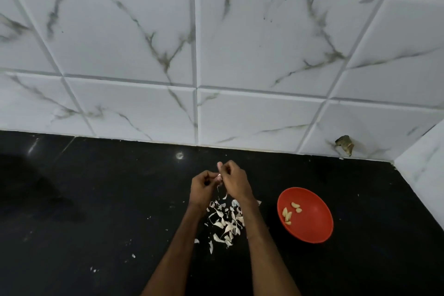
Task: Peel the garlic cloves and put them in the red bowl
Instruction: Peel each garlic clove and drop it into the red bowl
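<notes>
Both hands are up off the counter (96, 211), left of the red bowl (314, 221) and a bit farther back toward the wall. The left hand (203, 184) has its fingers curled in around a garlic clove (219, 177), a closed grip with only a pale bit of the clove showing between the hands. The right hand (234, 181) touches the left and pinches the top of the same clove with thumb and fingertips, grip tight and nothing else in it. A thin strip of skin hangs from the clove; whether it's fully loose, can't tell. The pile of skins (225, 221) lies on the counter just left of the bowl, under and between the forearms, with stray flakes farther left. Some peeled cloves (289, 214) are in the bowl, on its left inner side; the exact count is unclear. Unpeeled cloves may sit in the skin pile, can't tell. Judged step: mid-peel on one clove, drop into the bowl not yet done. Handling, as a guess: the clove is tiny, light, firm, and gets slick once bare; the skin is papery, tears easily and clings to fingers. Best held by the sides with the left fingertips, nail working from the tip or root end. The risk is the clove popping out of the pinch and landing short of the bowl.
</notes>
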`<state>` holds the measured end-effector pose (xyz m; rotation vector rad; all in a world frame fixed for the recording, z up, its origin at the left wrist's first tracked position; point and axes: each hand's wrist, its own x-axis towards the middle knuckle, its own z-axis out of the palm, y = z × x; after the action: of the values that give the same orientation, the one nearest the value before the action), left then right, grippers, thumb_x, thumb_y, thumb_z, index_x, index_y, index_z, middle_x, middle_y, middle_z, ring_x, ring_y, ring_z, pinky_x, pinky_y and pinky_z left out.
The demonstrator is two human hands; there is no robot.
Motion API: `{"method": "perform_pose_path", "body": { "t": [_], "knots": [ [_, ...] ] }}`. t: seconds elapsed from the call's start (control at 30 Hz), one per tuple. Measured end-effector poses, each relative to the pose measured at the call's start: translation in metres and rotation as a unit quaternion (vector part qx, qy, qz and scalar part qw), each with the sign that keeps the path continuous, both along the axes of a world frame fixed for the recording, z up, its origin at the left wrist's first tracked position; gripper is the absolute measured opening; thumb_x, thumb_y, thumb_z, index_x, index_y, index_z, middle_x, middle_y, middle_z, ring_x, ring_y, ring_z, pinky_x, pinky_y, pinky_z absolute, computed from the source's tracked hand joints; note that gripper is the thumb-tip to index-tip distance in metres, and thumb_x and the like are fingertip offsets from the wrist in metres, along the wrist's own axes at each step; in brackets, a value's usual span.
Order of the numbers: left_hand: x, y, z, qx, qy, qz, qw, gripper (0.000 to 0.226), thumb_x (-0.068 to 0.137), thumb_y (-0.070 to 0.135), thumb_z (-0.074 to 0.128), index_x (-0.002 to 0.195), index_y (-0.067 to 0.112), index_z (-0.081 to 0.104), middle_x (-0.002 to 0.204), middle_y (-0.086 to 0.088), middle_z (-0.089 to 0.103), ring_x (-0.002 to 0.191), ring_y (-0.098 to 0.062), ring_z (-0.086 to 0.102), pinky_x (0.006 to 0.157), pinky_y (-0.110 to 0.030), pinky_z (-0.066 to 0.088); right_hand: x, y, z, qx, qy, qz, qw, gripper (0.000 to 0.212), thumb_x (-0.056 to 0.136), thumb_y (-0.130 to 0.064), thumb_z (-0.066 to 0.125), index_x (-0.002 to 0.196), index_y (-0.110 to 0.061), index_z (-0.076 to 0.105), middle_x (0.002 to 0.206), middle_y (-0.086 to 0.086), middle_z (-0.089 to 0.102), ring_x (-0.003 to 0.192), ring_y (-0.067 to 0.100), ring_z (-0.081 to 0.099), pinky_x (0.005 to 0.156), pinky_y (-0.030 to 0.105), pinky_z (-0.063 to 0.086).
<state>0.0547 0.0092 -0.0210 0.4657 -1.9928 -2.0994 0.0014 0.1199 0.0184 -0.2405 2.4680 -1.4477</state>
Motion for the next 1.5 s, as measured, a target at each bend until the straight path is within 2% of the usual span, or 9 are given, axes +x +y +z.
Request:
{"method": "perform_pose_path", "body": {
  "t": [0.27,0.37,0.5,0.63,0.97,1.1,1.3,1.4,1.5],
  "knots": [
    [0.0,0.014,0.02,0.068,0.015,-0.014,0.997,0.017,0.099,0.001,0.058,0.084,0.003,0.065,0.068,-0.004,0.064,0.055,-0.005,0.055,0.054,-0.016,0.043,0.008,0.019,-0.003,0.012,0.102,0.014,0.995,0.036,0.104,-0.045,0.048,0.085,-0.019,0.062,0.07,0.001,0.065,0.057,0.01,0.056,0.061,0.041,0.051],
    [0.0,0.016,0.024,0.076,0.003,-0.033,0.997,0.015,0.1,0.001,0.056,0.087,0.002,0.063,0.065,-0.004,0.06,0.051,-0.003,0.049,0.05,-0.016,0.04,0.006,0.018,-0.001,0.078,0.12,0.015,0.99,0.03,0.106,-0.04,0.046,0.09,-0.017,0.056,0.073,-0.003,0.06,0.061,0.009,0.055,0.06,0.037,0.047],
    [0.0,0.019,0.035,0.107,-0.001,-0.039,0.994,0.016,0.101,-0.002,0.052,0.087,0.001,0.059,0.06,-0.004,0.055,0.045,-0.001,0.045,0.045,-0.013,0.036,0.006,0.009,0.003,0.02,0.098,-0.024,0.995,0.031,0.107,-0.024,0.047,0.081,-0.01,0.056,0.067,0.002,0.055,0.056,0.01,0.048,0.058,0.037,0.042],
    [0.004,0.016,0.037,0.127,0.001,-0.06,0.99,0.017,0.101,0.002,0.054,0.086,0.007,0.059,0.061,-0.005,0.053,0.047,-0.004,0.042,0.042,-0.016,0.031,0.004,0.005,0.01,-0.003,0.069,-0.065,0.996,0.042,0.105,-0.015,0.049,0.063,-0.023,0.046,0.063,-0.005,0.049,0.057,0.006,0.045,0.058,0.026,0.036],
    [0.005,0.015,0.043,0.148,0.017,-0.068,0.987,0.014,0.104,0.013,0.05,0.094,0.011,0.06,0.064,-0.001,0.052,0.047,-0.006,0.034,0.041,-0.017,0.026,0.002,-0.005,0.024,-0.04,0.037,-0.106,0.993,0.036,0.103,-0.02,0.052,0.068,-0.012,0.053,0.064,0.002,0.053,0.062,0.016,0.05,0.066,0.043,0.044],
    [0.006,0.017,0.042,0.15,0.031,-0.076,0.985,0.013,0.105,0.012,0.049,0.1,0.01,0.061,0.064,-0.001,0.05,0.048,-0.006,0.033,0.042,-0.017,0.026,0.003,-0.005,0.027,-0.033,-0.009,-0.137,0.99,0.037,0.105,-0.022,0.05,0.07,-0.011,0.058,0.065,0.002,0.056,0.06,0.011,0.052,0.061,0.031,0.04],
    [0.003,0.02,0.044,0.184,0.02,-0.071,0.98,0.018,0.104,0.017,0.049,0.111,0.009,0.063,0.065,0.002,0.045,0.051,-0.006,0.034,0.044,-0.018,0.026,0.005,0.0,0.032,-0.05,-0.001,-0.113,0.992,0.038,0.105,-0.026,0.051,0.069,-0.014,0.058,0.064,0.001,0.056,0.06,0.011,0.051,0.062,0.032,0.041],
    [-0.002,0.019,0.048,0.24,0.026,-0.063,0.969,0.019,0.101,0.023,0.051,0.101,0.01,0.064,0.066,0.003,0.047,0.049,-0.003,0.035,0.041,-0.015,0.025,0.004,0.0,0.039,-0.085,0.006,-0.098,0.991,0.039,0.105,-0.032,0.052,0.072,-0.011,0.061,0.063,0.001,0.058,0.059,0.011,0.053,0.063,0.033,0.045],
    [-0.004,0.015,0.049,0.258,0.034,-0.053,0.964,0.023,0.106,0.022,0.046,0.093,0.011,0.063,0.067,0.002,0.049,0.047,-0.002,0.034,0.039,-0.014,0.024,0.002,0.005,0.047,-0.104,0.02,-0.072,0.992,0.036,0.104,-0.032,0.054,0.081,-0.006,0.065,0.067,0.001,0.066,0.054,0.006,0.055,0.057,0.023,0.045]
  ]
}}
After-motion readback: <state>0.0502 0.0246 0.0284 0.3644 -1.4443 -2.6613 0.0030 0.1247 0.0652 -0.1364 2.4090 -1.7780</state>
